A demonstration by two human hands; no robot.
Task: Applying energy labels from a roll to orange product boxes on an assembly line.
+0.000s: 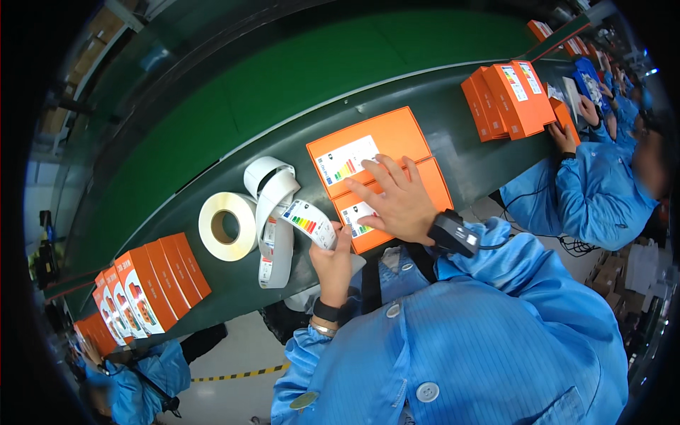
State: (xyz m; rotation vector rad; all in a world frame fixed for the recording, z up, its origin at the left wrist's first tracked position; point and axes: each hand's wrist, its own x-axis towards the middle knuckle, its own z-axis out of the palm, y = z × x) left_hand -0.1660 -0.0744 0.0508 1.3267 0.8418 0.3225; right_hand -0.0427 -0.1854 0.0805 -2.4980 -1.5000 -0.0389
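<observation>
Two orange boxes lie side by side in front of me: a far box [400, 134] and a near box [433, 185]. Each carries a white label with coloured bars; the far box's label [347, 161] is mostly uncovered, the near box's label partly hidden. My right hand [402, 205] lies flat with fingers spread over the near box, its fingertips reaching the far label's edge. Between thumb and fingers my left hand [333, 263] pinches the end of a label strip [309, 221]. That strip curls in loose loops beside a label roll [227, 227].
Orange boxes stand in a row [159, 280] at the left and in a group [506, 99] at the right. Beyond the dark worktop [297, 134] runs a green conveyor belt [269, 92]. Co-workers in blue work at right [595, 191] and lower left [156, 375].
</observation>
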